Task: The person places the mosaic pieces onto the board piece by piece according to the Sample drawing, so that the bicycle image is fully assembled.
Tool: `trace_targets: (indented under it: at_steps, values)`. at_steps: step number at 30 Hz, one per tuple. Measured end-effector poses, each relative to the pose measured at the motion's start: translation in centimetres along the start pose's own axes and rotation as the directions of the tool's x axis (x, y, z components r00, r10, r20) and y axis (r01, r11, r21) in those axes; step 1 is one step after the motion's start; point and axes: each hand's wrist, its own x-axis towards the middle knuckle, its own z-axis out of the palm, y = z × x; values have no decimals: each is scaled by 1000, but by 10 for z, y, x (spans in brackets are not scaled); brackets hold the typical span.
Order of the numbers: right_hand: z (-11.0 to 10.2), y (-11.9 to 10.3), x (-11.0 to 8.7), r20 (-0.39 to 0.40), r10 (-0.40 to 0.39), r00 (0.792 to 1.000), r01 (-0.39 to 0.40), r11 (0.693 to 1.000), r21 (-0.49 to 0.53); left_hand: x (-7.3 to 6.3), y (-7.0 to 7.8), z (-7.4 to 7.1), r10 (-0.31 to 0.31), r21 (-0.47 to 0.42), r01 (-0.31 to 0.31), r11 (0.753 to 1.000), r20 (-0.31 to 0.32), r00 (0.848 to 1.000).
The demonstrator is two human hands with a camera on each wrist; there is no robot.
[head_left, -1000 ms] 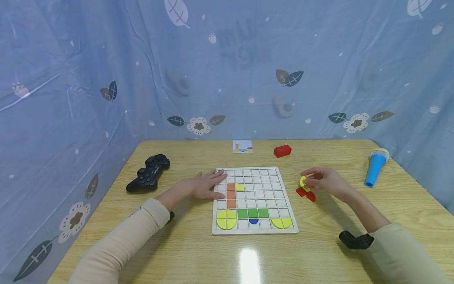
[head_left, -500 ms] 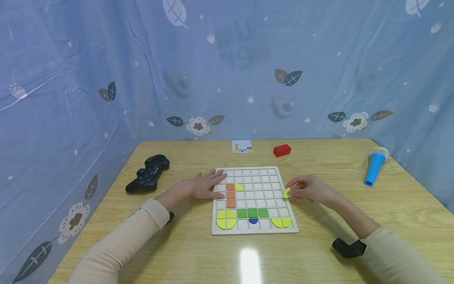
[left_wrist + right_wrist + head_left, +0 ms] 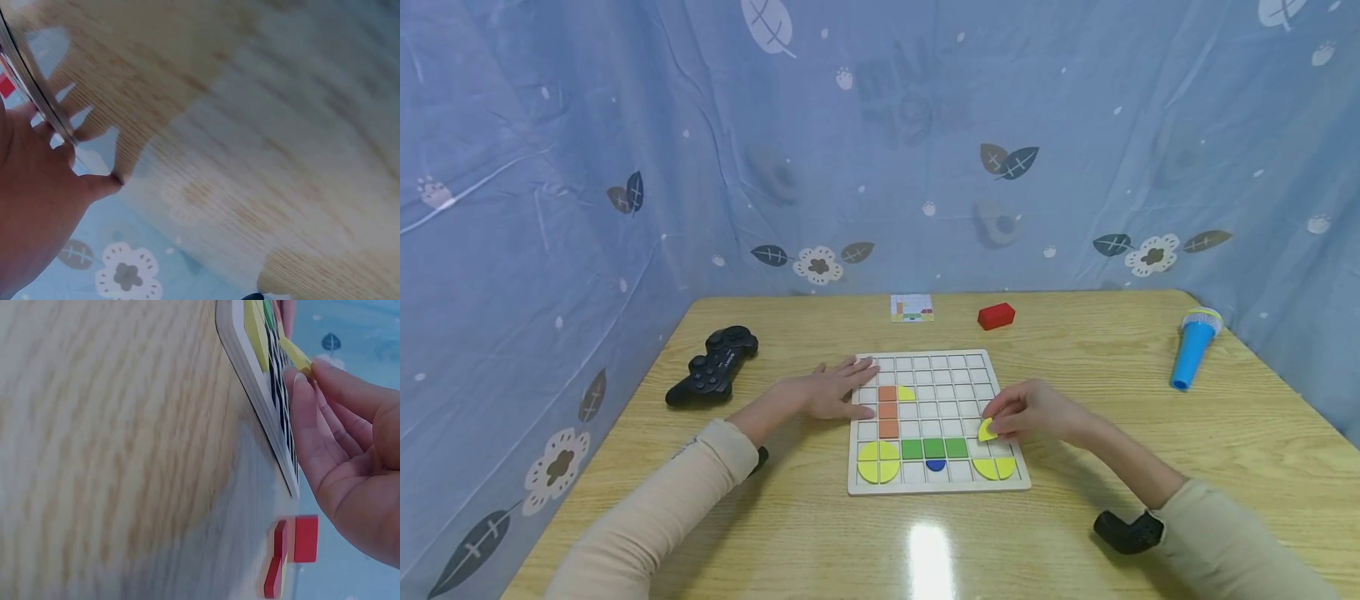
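A white grid board point(image 3: 928, 412) lies on the table. Flat yellow, orange, green and blue pieces sit in some of its cells. My left hand point(image 3: 833, 393) rests with spread fingers on the board's left edge. Between right thumb and fingertips, my right hand point(image 3: 1037, 410) pinches a yellow quarter-circle piece point(image 3: 987, 430). It is held tilted over the board's right side, above two yellow quarter-circles point(image 3: 995, 469) in the bottom row. In the right wrist view the pinched piece point(image 3: 296, 356) stands clear of the fingertips. Small red pieces point(image 3: 277, 559) lie beside the board, hidden in the head view.
A black game controller point(image 3: 715, 367) lies at the left and a blue toy microphone point(image 3: 1195, 348) at the right. Behind the board are a small pattern card point(image 3: 912, 307) and a red block point(image 3: 996, 317). A blue patterned cloth point(image 3: 880, 167) hangs around the table.
My right hand has carried the yellow quarter-circle left from beside the red pieces to over the board's lower right. My left hand has stayed on the board's edge.
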Motion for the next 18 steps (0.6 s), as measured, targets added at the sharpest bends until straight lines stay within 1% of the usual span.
trace_targets:
  at_steps: [5,9,14,18]
  values:
    - [4,1,3,28,-6,1000,7,999,-32,-1,1,-1,-6,-2,6,1000,3,1000]
    - [8,1,4,35,-30,999,33,995,-89,-1,1,-1,-6,0,6,1000,1,1000]
    - [10,-2,5,21,-62,998,64,987,-147,-1,1,-1,-6,0,6,1000,0,1000]
    - [10,-5,5,-6,-58,998,56,986,-155,-1,0,-1,-6,6,6,1000,0,1000]
